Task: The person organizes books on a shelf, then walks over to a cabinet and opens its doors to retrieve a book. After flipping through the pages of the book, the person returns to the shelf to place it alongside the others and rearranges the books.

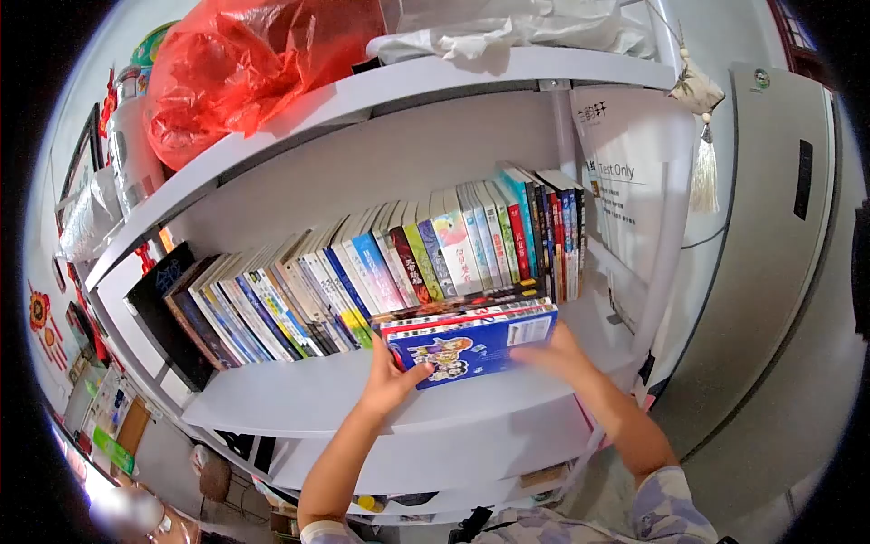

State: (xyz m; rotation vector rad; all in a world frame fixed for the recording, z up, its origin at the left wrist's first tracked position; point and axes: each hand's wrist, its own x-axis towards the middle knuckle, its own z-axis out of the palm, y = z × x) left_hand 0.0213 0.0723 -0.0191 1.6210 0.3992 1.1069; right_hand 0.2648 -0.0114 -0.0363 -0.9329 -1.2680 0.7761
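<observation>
A small stack of books (480, 349), with a blue cover bearing cartoon figures facing me, is held in front of the shelf. My left hand (394, 376) grips its left end, thumb on the blue cover. At the right end, my right hand (548, 354) is wrapped round the stack's edge, its fingers slightly blurred. Behind the stack, a long row of upright books (435, 245) stands on the white shelf (317, 390). A large black book (172, 317) leans at the row's left end.
Above are a red plastic bag (254, 72) and white plastic bags (517, 32) on the top shelf. A grey refrigerator (770, 254) stands at the right. Lower shelves hold small items. Part of another person (168, 526) shows at the bottom left.
</observation>
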